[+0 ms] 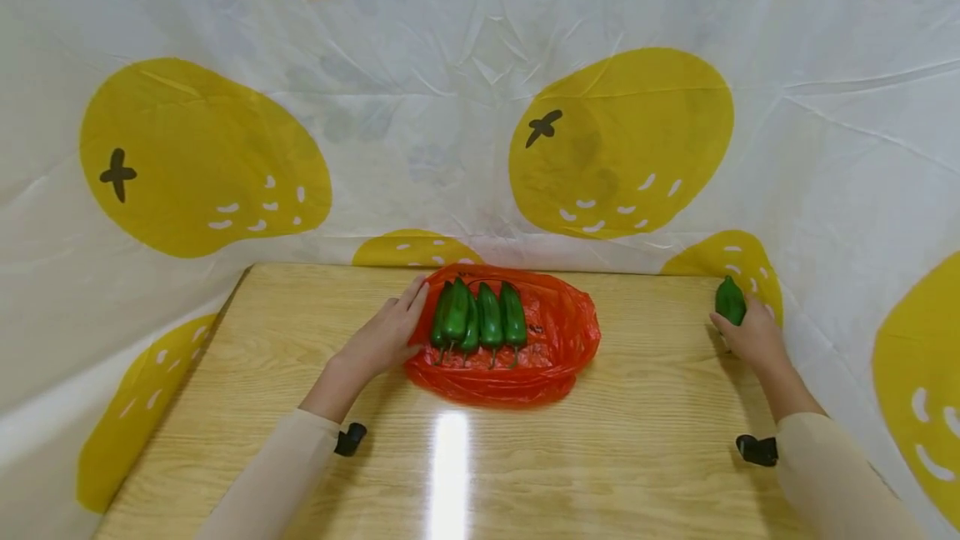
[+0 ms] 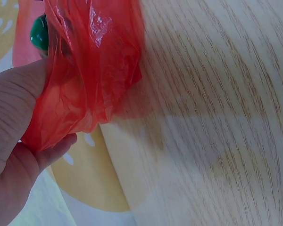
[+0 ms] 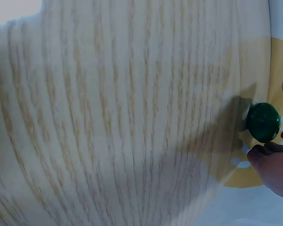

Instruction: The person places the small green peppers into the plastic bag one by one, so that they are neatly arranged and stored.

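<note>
Several long green peppers [image 1: 491, 317] lie side by side on an opened red plastic bag [image 1: 558, 336], their stems toward me. My left hand [image 1: 384, 333] holds the bag's left edge. In the left wrist view, thumb and fingers stand on either side of the thin red plastic [image 2: 80, 84], and one green pepper [image 2: 39, 34] shows past its fold. Far to the right, my right hand [image 1: 756, 336] grips a single green pepper [image 1: 729, 301] near the table's back right corner. The right wrist view shows that pepper's rounded end [image 3: 264, 122] beside the fingers.
The light wood table [image 1: 645, 423] runs up to a white cloth [image 1: 420, 148] printed with big yellow fruit, which hangs behind and at both sides. A bright reflection lies on the wood in front of the bag. Small black devices [image 1: 757, 450] sit at both wrists.
</note>
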Tool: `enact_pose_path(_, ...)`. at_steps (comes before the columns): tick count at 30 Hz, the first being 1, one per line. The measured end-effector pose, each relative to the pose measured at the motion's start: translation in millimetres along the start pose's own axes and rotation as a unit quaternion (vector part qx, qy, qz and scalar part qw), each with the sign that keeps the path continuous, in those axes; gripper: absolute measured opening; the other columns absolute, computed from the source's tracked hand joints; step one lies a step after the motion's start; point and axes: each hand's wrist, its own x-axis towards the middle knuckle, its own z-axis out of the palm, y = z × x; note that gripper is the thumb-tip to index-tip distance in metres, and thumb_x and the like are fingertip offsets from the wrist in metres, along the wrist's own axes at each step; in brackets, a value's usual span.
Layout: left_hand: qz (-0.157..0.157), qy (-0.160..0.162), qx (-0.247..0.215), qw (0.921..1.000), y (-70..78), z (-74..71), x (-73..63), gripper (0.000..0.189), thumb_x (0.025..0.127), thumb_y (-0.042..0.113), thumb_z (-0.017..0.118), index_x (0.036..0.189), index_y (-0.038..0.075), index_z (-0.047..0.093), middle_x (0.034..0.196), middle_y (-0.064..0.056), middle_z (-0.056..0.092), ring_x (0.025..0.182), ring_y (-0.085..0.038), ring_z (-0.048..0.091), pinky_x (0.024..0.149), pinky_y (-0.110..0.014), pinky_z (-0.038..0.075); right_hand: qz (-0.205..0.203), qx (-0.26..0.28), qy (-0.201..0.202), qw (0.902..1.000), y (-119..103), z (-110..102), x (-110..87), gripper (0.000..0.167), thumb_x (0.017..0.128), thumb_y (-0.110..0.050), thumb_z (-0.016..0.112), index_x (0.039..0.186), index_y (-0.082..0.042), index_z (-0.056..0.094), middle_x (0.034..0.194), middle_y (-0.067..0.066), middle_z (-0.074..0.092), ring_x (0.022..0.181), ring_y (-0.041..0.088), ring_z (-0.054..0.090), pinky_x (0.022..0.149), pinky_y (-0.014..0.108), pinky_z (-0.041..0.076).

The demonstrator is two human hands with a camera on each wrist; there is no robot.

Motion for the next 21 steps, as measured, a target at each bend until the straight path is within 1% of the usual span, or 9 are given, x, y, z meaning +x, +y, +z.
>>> enact_pose_path(2, 0.000, -0.001, 0.000, 1.0000, 0.3, 0.4, 0.3, 0.107, 0.084, 0.024, 0.088, 0.161, -0.008, 0.021, 0.170, -0.025, 0.018, 0.121, -0.045, 0.059, 0.108, -0.049, 0.051, -0.004, -0.009, 0.001, 1.0000, 0.4, 1.6, 0.1, 0.083, 0.109, -0.042, 0.044, 0.152, 0.023, 0.016, 0.136, 0.052, 0.034, 0.118, 0.065, 0.041, 0.091, 0.073, 0.045)
enact_pose_path(5, 0.000, -0.002, -0.001, 1.0000, 1.0, 0.4, 0.6, 0.107, 0.084, 0.024, 0.088, 0.161, -0.008, 0.021, 0.171, -0.024, 0.017, 0.122, -0.046, 0.058, 0.108, -0.050, 0.051, -0.010, -0.016, 0.007, 0.9998, 1.5, 4.8, 0.8, 0.080, 0.110, -0.039, 0.043, 0.149, 0.026, 0.020, 0.140, 0.053, 0.033, 0.122, 0.066, 0.038, 0.096, 0.074, 0.040)
enact_pose_path(8, -0.001, -0.003, -0.004, 1.0000, 1.9, 0.1, 0.8, 0.107, 0.084, 0.022, 0.088, 0.161, -0.008, 0.021, 0.170, -0.024, 0.017, 0.124, -0.046, 0.058, 0.110, -0.052, 0.049, -0.006, -0.017, 0.017, 0.9997, 3.4, 8.4, 2.2, 0.074, 0.110, -0.035, 0.043, 0.147, 0.027, 0.025, 0.139, 0.052, 0.036, 0.121, 0.064, 0.040, 0.097, 0.073, 0.040)
enact_pose_path(9, -0.001, -0.004, -0.005, 1.0000, 2.2, 0.2, 0.9, 0.107, 0.084, 0.022, 0.088, 0.161, -0.008, 0.021, 0.170, -0.025, 0.018, 0.125, -0.047, 0.057, 0.111, -0.053, 0.048, -0.002, -0.013, 0.020, 0.9997, 3.6, 9.3, 2.4, 0.072, 0.110, -0.033, 0.043, 0.147, 0.026, 0.027, 0.139, 0.052, 0.037, 0.120, 0.064, 0.041, 0.097, 0.073, 0.040)
enact_pose_path(13, -0.001, -0.006, -0.005, 1.0000, 2.2, 0.6, 0.9, 0.107, 0.084, 0.022, 0.088, 0.161, -0.009, 0.020, 0.170, -0.025, 0.018, 0.130, -0.047, 0.055, 0.113, -0.056, 0.046, 0.018, 0.012, 0.020, 0.9995, 3.6, 10.6, 2.8, 0.066, 0.111, -0.031, 0.038, 0.150, 0.022, 0.029, 0.144, 0.050, 0.035, 0.129, 0.066, 0.037, 0.104, 0.075, 0.037)
enact_pose_path(16, -0.003, -0.006, -0.005, 1.0000, 1.8, 0.9, 0.9, 0.107, 0.084, 0.022, 0.088, 0.161, -0.008, 0.020, 0.170, -0.024, 0.017, 0.130, -0.047, 0.055, 0.112, -0.056, 0.046, 0.029, 0.030, 0.021, 0.9989, 2.6, 10.4, 1.9, 0.063, 0.111, -0.030, 0.037, 0.151, 0.019, 0.030, 0.147, 0.048, 0.034, 0.131, 0.066, 0.036, 0.104, 0.076, 0.037)
enact_pose_path(19, -0.003, -0.003, -0.004, 1.0000, 1.6, 1.1, 1.1, 0.106, 0.084, 0.022, 0.088, 0.161, -0.008, 0.021, 0.170, -0.025, 0.019, 0.129, -0.046, 0.056, 0.112, -0.055, 0.046, 0.035, 0.037, 0.026, 0.9984, 1.0, 10.4, -0.3, 0.062, 0.110, -0.028, 0.040, 0.152, 0.017, 0.032, 0.149, 0.047, 0.035, 0.130, 0.065, 0.038, 0.103, 0.074, 0.040)
enact_pose_path(21, -0.004, -0.003, -0.003, 1.0000, 1.6, 1.0, 1.0, 0.106, 0.084, 0.023, 0.088, 0.161, -0.008, 0.021, 0.170, -0.024, 0.018, 0.130, -0.046, 0.056, 0.112, -0.056, 0.046, 0.040, 0.039, 0.026, 0.9981, 0.3, 10.4, -1.7, 0.063, 0.110, -0.027, 0.044, 0.152, 0.017, 0.030, 0.148, 0.046, 0.035, 0.130, 0.064, 0.039, 0.104, 0.073, 0.040)
